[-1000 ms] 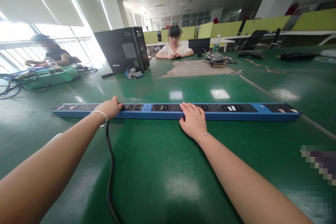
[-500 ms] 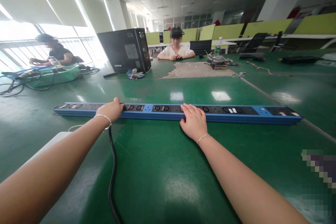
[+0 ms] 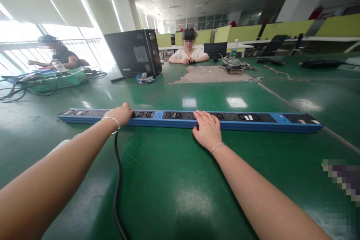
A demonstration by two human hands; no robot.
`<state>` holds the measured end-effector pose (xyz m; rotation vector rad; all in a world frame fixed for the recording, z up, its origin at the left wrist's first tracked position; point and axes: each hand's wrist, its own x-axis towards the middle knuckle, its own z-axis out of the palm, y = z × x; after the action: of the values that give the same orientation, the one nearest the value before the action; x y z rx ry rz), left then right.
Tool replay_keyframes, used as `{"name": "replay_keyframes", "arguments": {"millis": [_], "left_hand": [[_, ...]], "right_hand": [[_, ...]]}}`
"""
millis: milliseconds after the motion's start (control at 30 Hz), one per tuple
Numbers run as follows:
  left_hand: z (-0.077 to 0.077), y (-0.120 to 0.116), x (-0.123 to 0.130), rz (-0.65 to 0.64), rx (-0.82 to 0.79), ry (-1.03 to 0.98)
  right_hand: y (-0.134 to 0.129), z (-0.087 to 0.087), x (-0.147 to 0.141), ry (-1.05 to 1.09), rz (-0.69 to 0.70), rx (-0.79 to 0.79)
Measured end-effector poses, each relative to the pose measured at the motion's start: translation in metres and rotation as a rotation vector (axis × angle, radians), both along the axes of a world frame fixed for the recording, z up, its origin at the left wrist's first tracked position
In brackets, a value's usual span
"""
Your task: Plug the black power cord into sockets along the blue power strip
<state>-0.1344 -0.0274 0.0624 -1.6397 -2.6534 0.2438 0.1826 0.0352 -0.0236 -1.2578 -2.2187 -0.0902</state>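
A long blue and black power strip with several sockets along its top lies across the green table in front of me. My left hand is closed over its left half, around a black plug mostly hidden by the fingers. From beneath that wrist a black power cord runs down toward me. My right hand grips the strip near its middle, fingers over the top and thumb at the near side.
A black computer case stands at the back left, gloves beside it. A green basket with cables sits farther left. One person sits across the table, another at left. A bottle stands behind metal parts.
The cord below my left hand has shifted slightly left, and my left forearm has moved a little. My right hand stays in place on the strip.
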Motion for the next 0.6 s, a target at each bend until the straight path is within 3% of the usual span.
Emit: {"name": "replay_keyframes", "arguments": {"millis": [167,333,467,600], "left_hand": [[-0.008,-0.005,0.004,0.061,0.033,0.019],[-0.005,-0.004,0.0,0.06,0.037,-0.023],[0.0,-0.004,-0.003,0.095,0.087,-0.059],[0.017,-0.01,-0.012,0.198,0.213,-0.041]], "right_hand": [[-0.001,0.0,0.0,0.007,0.002,0.005],[-0.001,0.0,0.002,-0.001,0.013,0.008],[0.0,0.0,0.002,-0.009,0.014,0.009],[0.0,-0.001,0.001,-0.005,0.014,0.008]]}}
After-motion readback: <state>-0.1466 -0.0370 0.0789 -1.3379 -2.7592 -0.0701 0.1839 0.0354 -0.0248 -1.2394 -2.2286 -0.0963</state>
